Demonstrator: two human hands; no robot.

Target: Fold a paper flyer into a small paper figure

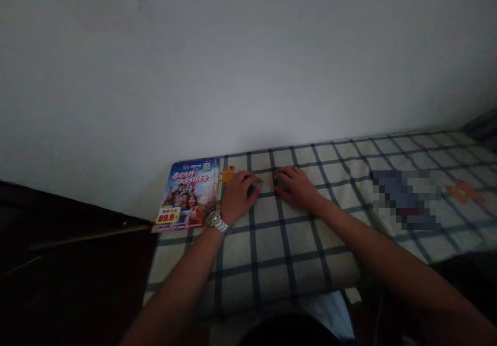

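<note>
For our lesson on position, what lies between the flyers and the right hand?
In the head view, an orange figure, the left hand and checked cloth lie between the flyers and right hand.

Cloth (267,242): spread below the wall (248,66), far edge running along it.
Leaflet stack (190,193): on the cloth, at its left end, near the wall.
Left hand (239,196): on the cloth, just right of the leaflet stack.
Watch (217,221): around the left wrist.
Right hand (297,188): on the cloth, right of the left hand, apart from it.
Blurred item (404,198): on the cloth, well right of both hands.
</note>
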